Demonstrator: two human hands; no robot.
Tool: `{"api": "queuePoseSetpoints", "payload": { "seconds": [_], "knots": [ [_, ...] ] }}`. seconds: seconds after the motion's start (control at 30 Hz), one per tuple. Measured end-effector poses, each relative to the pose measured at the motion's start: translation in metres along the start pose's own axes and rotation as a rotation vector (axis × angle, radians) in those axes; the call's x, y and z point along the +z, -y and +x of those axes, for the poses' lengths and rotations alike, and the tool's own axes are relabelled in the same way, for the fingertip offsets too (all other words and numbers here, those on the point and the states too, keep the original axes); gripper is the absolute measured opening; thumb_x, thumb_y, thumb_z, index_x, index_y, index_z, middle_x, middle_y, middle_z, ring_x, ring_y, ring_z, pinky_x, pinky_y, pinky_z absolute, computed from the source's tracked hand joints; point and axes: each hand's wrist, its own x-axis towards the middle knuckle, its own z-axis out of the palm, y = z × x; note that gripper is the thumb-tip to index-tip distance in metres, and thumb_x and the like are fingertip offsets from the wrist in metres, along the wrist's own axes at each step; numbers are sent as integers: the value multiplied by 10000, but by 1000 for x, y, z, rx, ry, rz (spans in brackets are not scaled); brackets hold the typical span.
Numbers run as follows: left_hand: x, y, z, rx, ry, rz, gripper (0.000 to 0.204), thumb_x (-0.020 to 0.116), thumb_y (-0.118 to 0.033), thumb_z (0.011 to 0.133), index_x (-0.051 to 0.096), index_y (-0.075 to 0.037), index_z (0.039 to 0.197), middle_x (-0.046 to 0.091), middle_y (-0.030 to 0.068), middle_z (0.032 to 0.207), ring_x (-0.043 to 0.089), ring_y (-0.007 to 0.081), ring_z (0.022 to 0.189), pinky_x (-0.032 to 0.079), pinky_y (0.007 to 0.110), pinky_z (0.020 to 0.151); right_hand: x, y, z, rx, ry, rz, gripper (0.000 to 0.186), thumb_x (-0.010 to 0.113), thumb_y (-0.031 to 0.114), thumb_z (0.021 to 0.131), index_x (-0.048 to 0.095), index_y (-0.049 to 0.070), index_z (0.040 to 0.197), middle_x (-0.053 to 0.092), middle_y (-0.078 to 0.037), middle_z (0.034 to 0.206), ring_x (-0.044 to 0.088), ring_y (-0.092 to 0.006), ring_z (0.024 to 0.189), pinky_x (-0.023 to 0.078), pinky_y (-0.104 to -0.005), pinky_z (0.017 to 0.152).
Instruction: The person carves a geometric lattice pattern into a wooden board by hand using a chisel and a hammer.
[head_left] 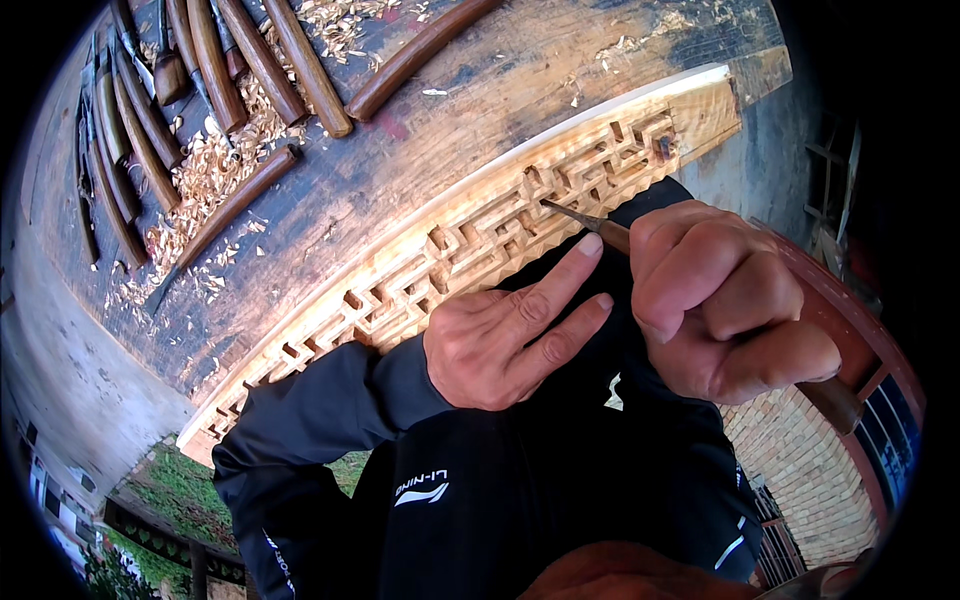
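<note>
My right hand (728, 300) is closed round the wooden handle of a slim carving chisel (578, 214). The handle's butt end shows below the fist, and the blade's tip meets the carved face of a long pale wooden board (708, 112). A maze-like pattern of raised strips and cut recesses runs along this board. My left hand (512, 338) rests by the board's near edge with its fingers stretched out. Its index fingertip lies right beside the chisel's shank; whether they touch, I cannot tell.
Under the board is a worn wooden table (330, 215). Several wooden-handled carving tools (205, 70) lie at the far left among curled wood shavings (215, 180). One chisel (235, 210) lies apart, closer to the board. A brick surface (800, 470) shows at the lower right, grass (180, 490) at the lower left.
</note>
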Motion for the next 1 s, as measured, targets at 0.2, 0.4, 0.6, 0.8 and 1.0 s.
{"api": "queuePoseSetpoints", "payload": {
  "seconds": [0.2,0.4,0.6,0.8,1.0],
  "knots": [
    [-1,-2,1,-5,12,-22,330,709,-57,851,802,4,1162,707,309,1375,817,220,905,606,261,615,11,18,-7,159,-87,-69,462,408,483,1155,433,169,818,497,-10,741,544,-140,554,376,-261,434],
    [1,2,8,23,21,-57,324,757,39,809,824,8,1124,738,335,1292,787,189,736,573,248,544,-2,31,1,248,-79,7,497,454,518,1129,442,163,781,595,-39,752,463,-109,491,346,-242,476],
    [-5,-3,5,-21,54,-39,292,722,-45,882,799,10,1159,723,288,1362,819,247,1002,635,272,674,-6,27,3,269,-34,37,429,492,442,1134,445,165,811,578,-31,742,477,-111,502,356,-256,459],
    [-1,-1,4,-19,16,-18,333,713,-53,843,807,4,1157,721,296,1361,818,252,985,638,289,699,-6,21,1,175,-52,-2,398,529,440,1122,452,167,842,497,-8,752,531,-131,558,400,-285,446],
    [-6,-4,2,-83,35,-3,393,706,-76,796,817,-23,1170,723,300,1357,795,201,828,610,279,655,-1,14,-2,160,-89,9,448,486,519,1124,434,165,853,505,-19,780,519,-134,563,396,-278,474]
  ]
}}
